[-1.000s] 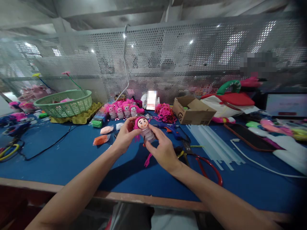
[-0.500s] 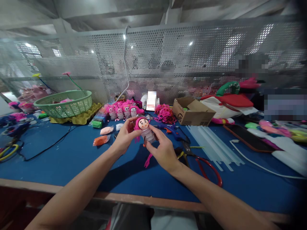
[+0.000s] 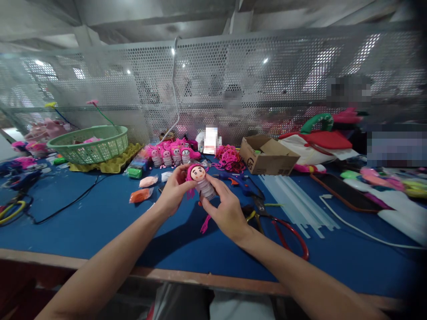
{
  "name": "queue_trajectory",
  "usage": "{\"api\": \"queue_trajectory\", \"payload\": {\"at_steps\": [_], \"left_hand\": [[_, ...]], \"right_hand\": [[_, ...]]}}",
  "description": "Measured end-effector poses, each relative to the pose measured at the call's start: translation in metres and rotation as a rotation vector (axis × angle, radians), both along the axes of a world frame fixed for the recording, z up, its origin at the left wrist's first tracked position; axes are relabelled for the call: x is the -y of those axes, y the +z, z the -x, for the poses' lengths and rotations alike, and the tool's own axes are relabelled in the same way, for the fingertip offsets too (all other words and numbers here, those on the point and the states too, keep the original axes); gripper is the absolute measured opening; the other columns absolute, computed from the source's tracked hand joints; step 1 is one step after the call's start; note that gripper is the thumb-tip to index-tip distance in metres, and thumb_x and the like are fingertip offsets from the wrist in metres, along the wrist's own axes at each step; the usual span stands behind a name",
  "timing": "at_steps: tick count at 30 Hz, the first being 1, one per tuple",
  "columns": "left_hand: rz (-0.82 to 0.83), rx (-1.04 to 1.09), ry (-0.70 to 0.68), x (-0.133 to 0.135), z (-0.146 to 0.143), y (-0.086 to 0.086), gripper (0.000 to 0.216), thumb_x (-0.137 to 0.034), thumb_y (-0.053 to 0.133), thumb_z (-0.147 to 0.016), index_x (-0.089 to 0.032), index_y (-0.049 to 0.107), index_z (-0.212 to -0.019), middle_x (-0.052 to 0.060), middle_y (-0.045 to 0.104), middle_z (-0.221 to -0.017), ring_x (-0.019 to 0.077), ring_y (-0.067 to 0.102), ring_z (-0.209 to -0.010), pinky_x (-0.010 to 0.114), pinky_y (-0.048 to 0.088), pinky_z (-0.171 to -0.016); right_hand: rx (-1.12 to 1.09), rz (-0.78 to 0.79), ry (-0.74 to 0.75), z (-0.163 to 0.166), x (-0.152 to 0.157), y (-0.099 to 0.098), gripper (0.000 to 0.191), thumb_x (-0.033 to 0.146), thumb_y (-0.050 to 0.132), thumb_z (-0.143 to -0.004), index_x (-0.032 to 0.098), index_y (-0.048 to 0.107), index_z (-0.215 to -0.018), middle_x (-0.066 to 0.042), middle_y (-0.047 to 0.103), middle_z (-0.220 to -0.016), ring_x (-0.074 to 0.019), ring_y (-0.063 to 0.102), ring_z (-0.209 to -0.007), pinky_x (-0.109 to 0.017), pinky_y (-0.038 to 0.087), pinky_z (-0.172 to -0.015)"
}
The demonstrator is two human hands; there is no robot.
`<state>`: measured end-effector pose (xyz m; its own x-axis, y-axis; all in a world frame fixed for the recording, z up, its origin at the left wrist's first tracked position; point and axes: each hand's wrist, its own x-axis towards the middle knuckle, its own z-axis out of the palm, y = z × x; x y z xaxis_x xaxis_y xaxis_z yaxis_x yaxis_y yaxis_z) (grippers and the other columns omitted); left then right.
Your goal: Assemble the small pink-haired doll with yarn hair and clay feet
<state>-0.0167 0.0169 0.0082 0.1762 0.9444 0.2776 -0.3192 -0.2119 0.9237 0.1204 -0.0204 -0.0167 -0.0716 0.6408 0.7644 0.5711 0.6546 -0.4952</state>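
Note:
Between my hands, above the blue tabletop, is a small doll (image 3: pixel 205 188) with pink yarn hair, a pale round face and a whitish ringed body. My left hand (image 3: pixel 175 190) is closed on its hair and the side of its head. The fingers and thumb of my right hand (image 3: pixel 227 206) grip the body from the right. A tuft of pink yarn (image 3: pixel 205 224) hangs below the doll, and a small orange bead shows near my right thumb. Several similar dolls (image 3: pixel 170 155) stand in a row behind, beside a heap of pink yarn (image 3: pixel 229 158).
Red-handled scissors (image 3: pixel 293 238), a blue glue gun (image 3: pixel 245 183) and translucent sticks (image 3: pixel 296 202) lie to the right. Behind stands a cardboard box (image 3: pixel 270 158). A green basket (image 3: pixel 90 144) and orange clay packet (image 3: pixel 140 195) are left. A phone (image 3: pixel 345 192) lies far right.
The doll has shifted very slightly in my hands, its head a touch lower and further left. Both hands keep their hold, and the table is unchanged.

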Motion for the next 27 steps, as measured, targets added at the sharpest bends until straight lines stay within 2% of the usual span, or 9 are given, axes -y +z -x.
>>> {"api": "queue_trajectory", "payload": {"at_steps": [4, 9, 19, 27], "left_hand": [[0.026, 0.018, 0.028, 0.0032, -0.0026, 0.0016, 0.041, -0.01, 0.064, -0.059, -0.018, 0.054, -0.097, 0.0, 0.06, -0.091, 0.0124, 0.053, -0.085, 0.024, 0.038, -0.077], [0.067, 0.087, -0.003, 0.0028, -0.0042, 0.0015, 0.037, -0.007, 0.064, -0.056, -0.017, 0.056, -0.091, -0.001, 0.06, -0.088, 0.0116, 0.053, -0.084, 0.024, 0.038, -0.078], [0.189, 0.08, -0.127, 0.0023, 0.0017, 0.0054, 0.048, -0.008, 0.071, -0.052, -0.017, 0.053, -0.096, 0.002, 0.063, -0.086, 0.0113, 0.058, -0.073, 0.024, 0.041, -0.071], [0.163, 0.074, -0.074, 0.0035, 0.0015, 0.0095, 0.046, -0.009, 0.07, -0.054, -0.018, 0.054, -0.097, 0.001, 0.062, -0.087, 0.0118, 0.057, -0.078, 0.024, 0.04, -0.071]], "right_hand": [[0.018, -0.014, 0.002, 0.001, 0.0009, -0.0005, 0.049, 0.011, 0.051, -0.071, 0.018, 0.045, -0.119, -0.009, 0.055, -0.113, -0.0195, 0.051, -0.106, -0.035, 0.041, -0.092], [-0.004, -0.004, 0.014, 0.0021, 0.0017, -0.0001, 0.048, 0.011, 0.051, -0.071, 0.018, 0.046, -0.118, -0.008, 0.056, -0.113, -0.0193, 0.051, -0.106, -0.035, 0.041, -0.093], [-0.161, 0.153, 0.085, -0.0014, -0.0049, -0.0076, 0.05, 0.017, 0.054, -0.072, 0.02, 0.045, -0.121, -0.007, 0.054, -0.117, -0.0196, 0.054, -0.104, -0.035, 0.043, -0.091], [-0.174, 0.156, 0.093, -0.0018, -0.0042, -0.0064, 0.05, 0.018, 0.055, -0.072, 0.02, 0.045, -0.121, -0.007, 0.054, -0.117, -0.0201, 0.053, -0.104, -0.036, 0.043, -0.091]]}}
